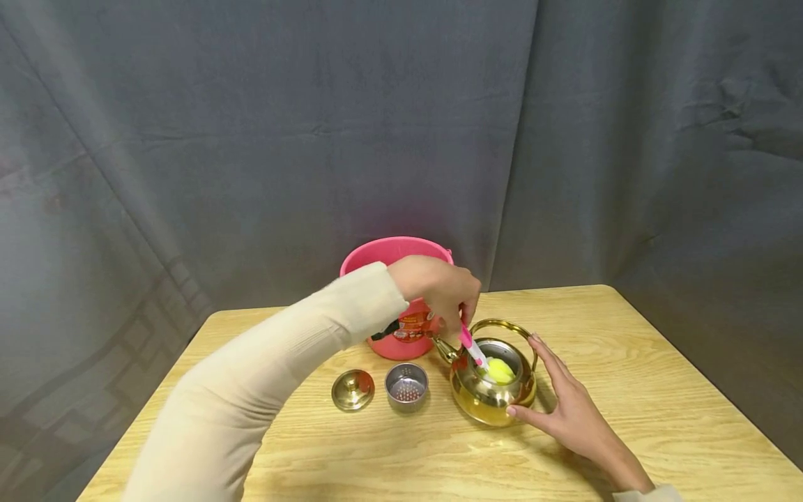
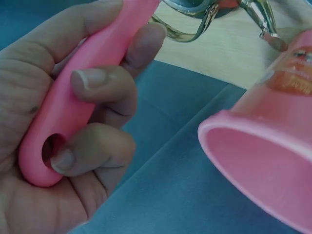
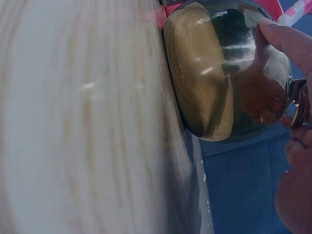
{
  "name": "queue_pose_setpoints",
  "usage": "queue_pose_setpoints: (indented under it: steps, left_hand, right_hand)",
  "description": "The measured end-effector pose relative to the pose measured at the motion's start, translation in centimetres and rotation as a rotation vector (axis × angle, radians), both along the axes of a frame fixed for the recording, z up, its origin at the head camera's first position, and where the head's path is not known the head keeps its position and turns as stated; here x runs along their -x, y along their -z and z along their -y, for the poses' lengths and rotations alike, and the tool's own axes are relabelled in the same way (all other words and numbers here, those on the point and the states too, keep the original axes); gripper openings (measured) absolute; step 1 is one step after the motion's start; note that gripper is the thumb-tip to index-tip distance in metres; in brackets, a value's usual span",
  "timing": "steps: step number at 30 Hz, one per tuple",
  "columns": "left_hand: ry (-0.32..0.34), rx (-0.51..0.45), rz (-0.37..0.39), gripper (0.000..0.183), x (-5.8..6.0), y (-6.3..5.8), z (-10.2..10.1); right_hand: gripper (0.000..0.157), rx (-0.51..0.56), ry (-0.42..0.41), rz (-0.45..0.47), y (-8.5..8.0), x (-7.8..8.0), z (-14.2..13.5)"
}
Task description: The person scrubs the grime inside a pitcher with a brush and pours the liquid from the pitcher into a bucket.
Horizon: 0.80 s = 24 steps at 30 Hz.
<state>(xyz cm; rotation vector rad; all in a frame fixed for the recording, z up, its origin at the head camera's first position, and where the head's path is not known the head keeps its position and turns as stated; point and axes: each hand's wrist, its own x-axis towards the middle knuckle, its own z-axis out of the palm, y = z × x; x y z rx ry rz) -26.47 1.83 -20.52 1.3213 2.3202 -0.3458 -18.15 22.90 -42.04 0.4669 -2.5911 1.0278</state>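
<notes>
In the head view, we've got a gold kettle [image 1: 483,401] on the wooden table [image 1: 351,460], a bit right of centre in the lower half of the frame. It's upright with its top open. Our left hand [image 1: 442,286] comes across from lower left, in a cream sleeve [image 1: 263,369], and grips the pink-and-white scrubber [image 1: 475,352], whose yellow head [image 1: 500,371] is down in the kettle's mouth. Our right hand [image 1: 571,415] is at lower right, thumb and fingers spread wide and pretty straight: thumb touching the kettle's body, fingertips up by its hoop [image 1: 502,323]. Left of the kettle sit a strainer [image 1: 406,387] and, just beside that, the lid [image 1: 353,390], knob up. A pink bucket [image 1: 398,247] stands near the centre, partly behind our left arm, with grey curtain [image 1: 282,139] filling the top.

In the left wrist view, our fingers are curled snugly round the scrubber's pink handle, left half of the frame, with a fingertip next to the hole in its end. The bucket's rim is at lower right, and bits of the kettle poke in along the top.

In the right wrist view, the kettle's shiny body is at upper right, our thumb resting on it, other fingers around the hoop's joint at the right edge. Blurry tabletop takes up the left.
</notes>
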Motion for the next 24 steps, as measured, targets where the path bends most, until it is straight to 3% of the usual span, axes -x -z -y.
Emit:
queue_pose_setpoints:
  steps: [7, 13, 24]
  left_hand:
    - [0.062, 0.031, -0.052, 0.011, -0.1, -0.8, -1.1]
    - [0.021, 0.057, -0.059, 0.013, -0.5, -1.1, -2.0]
    - [0.059, 0.145, -0.149, 0.010, -1.2, -1.7, -3.7]
  right_hand:
    - [0.103, 0.004, -0.008, -0.009, -0.1, 0.0, -0.1]
    - [0.103, 0.001, 0.001, -0.008, 0.0, -0.1, -0.1]
    - [0.103, 0.012, -0.013, -0.018, -0.1, 0.0, 0.0]
